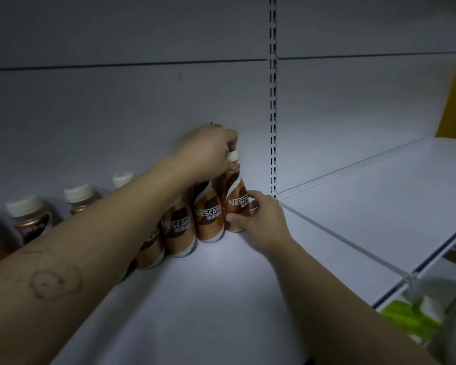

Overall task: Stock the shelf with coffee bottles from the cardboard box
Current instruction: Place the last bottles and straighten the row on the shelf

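Both hands (208, 151) (258, 217) grip the rightmost coffee bottle (236, 198) on the shelf (221, 285).

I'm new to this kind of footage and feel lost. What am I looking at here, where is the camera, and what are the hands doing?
There is no machine: a person wears a camera on the head, so you look forward and down along both bare arms. They reach onto a white shelf with a row of Nescafe coffee bottles along the back wall. The left hand pinches the neck, just below the cap, of the end bottle, and the right hand steadies its lower body. That bottle stands upright beside the next bottle. The shelf to the right shows no bottles. No cardboard box is clearly in view.
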Demonstrator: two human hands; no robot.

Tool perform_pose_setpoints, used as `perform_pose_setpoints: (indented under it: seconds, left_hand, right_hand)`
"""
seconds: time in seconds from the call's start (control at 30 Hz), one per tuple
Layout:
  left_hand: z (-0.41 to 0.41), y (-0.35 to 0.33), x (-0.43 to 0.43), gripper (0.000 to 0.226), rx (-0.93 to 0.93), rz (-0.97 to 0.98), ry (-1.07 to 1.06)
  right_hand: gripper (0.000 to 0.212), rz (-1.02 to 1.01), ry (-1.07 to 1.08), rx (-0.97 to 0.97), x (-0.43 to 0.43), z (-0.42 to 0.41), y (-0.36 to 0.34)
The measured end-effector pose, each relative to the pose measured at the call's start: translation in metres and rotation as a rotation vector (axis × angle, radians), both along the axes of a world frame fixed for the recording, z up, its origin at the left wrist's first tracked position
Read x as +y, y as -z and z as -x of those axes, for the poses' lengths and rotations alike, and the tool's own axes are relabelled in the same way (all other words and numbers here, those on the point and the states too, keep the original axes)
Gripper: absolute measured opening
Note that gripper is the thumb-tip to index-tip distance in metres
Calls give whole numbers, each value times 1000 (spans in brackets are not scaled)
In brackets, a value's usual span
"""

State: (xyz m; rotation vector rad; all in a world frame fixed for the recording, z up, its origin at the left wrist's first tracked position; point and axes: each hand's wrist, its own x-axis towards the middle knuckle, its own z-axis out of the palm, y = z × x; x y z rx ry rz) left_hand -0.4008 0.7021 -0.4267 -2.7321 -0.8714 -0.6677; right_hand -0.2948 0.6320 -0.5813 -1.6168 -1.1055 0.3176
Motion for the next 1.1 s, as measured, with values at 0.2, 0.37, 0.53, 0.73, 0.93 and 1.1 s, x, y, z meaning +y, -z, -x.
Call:
perform_pose_setpoints:
  seconds: [0.2, 0.37, 0.53, 0.73, 0.93, 1.1]
  left_hand:
    - [31, -6, 1, 53, 178, -40, -108]
    - [36, -2, -5, 41, 59, 109, -114]
    - [31, 1, -12, 44, -66, 170, -135]
    - [37, 4, -13, 45, -82, 119, -166]
    - [38, 10, -13, 48, -47, 90, -162]
    - [62, 13, -25, 75, 18, 27, -136]
  right_hand:
    - [40, -14, -80, 52, 1, 1, 5]
    - [49, -24, -55, 77, 2, 2, 6]
    - [52, -33, -25, 62, 1, 0, 6]
    - [51, -38, -62, 45, 0, 0, 6]
    - [51, -43, -67, 19, -3, 0, 4]
    - [48, 1, -65, -29, -4, 5, 3]
